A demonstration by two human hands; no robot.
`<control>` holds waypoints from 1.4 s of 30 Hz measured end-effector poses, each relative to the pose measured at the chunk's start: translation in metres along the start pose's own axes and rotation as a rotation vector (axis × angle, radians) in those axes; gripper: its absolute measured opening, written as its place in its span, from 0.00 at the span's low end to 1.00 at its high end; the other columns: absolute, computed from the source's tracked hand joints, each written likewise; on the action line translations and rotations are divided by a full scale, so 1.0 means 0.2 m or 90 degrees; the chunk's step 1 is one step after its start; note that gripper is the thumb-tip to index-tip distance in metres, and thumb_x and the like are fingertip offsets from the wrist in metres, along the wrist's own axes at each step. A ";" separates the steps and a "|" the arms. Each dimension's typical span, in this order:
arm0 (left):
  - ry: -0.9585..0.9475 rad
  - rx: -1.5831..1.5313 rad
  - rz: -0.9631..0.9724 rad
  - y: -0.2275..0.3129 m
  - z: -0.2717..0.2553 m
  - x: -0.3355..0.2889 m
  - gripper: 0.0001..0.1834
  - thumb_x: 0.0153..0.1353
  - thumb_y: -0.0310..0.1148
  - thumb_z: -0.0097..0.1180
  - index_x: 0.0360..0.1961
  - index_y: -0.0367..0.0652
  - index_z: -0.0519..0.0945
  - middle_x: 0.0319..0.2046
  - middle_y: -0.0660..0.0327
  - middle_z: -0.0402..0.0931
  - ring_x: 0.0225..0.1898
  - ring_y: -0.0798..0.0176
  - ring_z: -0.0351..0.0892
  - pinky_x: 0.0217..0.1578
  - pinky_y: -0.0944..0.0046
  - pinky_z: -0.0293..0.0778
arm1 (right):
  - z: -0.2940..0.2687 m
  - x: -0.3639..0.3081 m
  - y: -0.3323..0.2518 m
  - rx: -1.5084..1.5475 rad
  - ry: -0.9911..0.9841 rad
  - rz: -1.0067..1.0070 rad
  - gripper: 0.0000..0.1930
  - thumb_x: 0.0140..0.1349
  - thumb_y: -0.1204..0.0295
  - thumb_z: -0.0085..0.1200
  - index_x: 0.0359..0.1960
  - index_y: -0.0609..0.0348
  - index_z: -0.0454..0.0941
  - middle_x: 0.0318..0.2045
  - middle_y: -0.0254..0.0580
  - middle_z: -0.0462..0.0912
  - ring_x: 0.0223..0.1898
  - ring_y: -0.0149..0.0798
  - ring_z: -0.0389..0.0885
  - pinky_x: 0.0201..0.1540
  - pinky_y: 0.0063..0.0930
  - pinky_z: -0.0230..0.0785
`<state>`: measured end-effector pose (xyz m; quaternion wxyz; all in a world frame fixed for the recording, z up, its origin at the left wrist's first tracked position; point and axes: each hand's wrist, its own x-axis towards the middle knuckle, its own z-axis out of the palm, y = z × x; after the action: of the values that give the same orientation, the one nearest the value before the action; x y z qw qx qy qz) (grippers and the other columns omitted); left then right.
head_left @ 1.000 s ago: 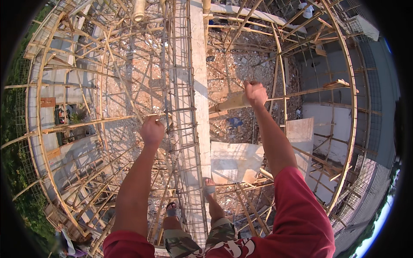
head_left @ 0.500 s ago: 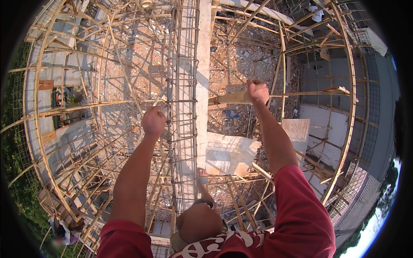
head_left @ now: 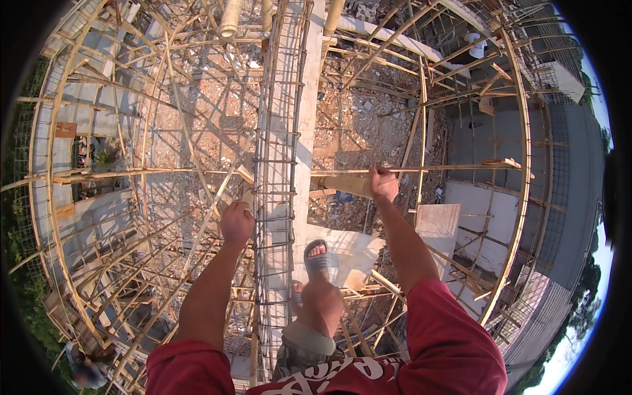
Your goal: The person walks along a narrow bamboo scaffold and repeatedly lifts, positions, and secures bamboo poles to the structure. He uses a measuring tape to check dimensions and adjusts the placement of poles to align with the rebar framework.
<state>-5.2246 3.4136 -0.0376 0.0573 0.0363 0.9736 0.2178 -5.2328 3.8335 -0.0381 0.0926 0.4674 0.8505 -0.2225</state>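
My right hand (head_left: 383, 185) is closed around the end of a thick bamboo pole (head_left: 343, 184), which runs left to the board edge of a long beam form. Left of the beam, my left hand (head_left: 237, 222) is closed at a short visible piece of bamboo (head_left: 248, 197). The beam hides whether both pieces are one pole. Between my hands lies a rebar cage (head_left: 273, 158) of long bars and ties, with a pale board (head_left: 307, 125) along its right side. My sandalled foot (head_left: 317, 255) is beside the beam, over a pale sheet; a second foot shows partly behind my leg.
Bamboo scaffolding poles (head_left: 526, 131) cross on both sides, above rubble-strewn ground (head_left: 217, 99) far below. A cut bamboo end (head_left: 228, 29) juts in at the top. Pale panels (head_left: 438, 227) stand at right. One person (head_left: 475, 45) is far right, another (head_left: 85, 368) lower left.
A sandalled foot and bent knee have come up into view beside the beam. Both hands appear lower in the picture, still closed at the bamboo; the whole view has shifted.
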 end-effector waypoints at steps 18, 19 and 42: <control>-0.083 0.005 -0.052 0.03 -0.08 -0.05 0.12 0.50 0.26 0.54 0.36 0.46 0.82 0.38 0.56 0.78 0.41 0.45 0.77 0.41 0.47 0.77 | 0.08 -0.05 0.12 0.028 0.039 -0.123 0.11 0.48 0.60 0.59 0.27 0.51 0.87 0.32 0.45 0.86 0.41 0.54 0.82 0.48 0.45 0.74; -0.081 0.007 -0.059 0.05 -0.09 -0.04 0.12 0.50 0.26 0.54 0.37 0.47 0.82 0.38 0.57 0.78 0.41 0.45 0.77 0.41 0.47 0.77 | 0.08 -0.05 0.14 0.020 0.035 -0.128 0.11 0.48 0.60 0.59 0.28 0.51 0.86 0.32 0.45 0.86 0.41 0.53 0.82 0.49 0.46 0.73; -0.032 0.004 -0.194 0.07 -0.06 -0.08 0.16 0.49 0.25 0.54 0.41 0.43 0.81 0.44 0.53 0.76 0.44 0.43 0.77 0.41 0.46 0.78 | 0.04 -0.01 0.17 -0.089 -0.116 -0.058 0.12 0.51 0.60 0.63 0.34 0.49 0.85 0.41 0.44 0.84 0.49 0.50 0.80 0.54 0.44 0.71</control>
<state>-5.2086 3.4202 -0.0198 0.1136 -0.1062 0.9669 0.2022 -5.2040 3.8444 -0.0553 0.1915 0.3983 0.8725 -0.2083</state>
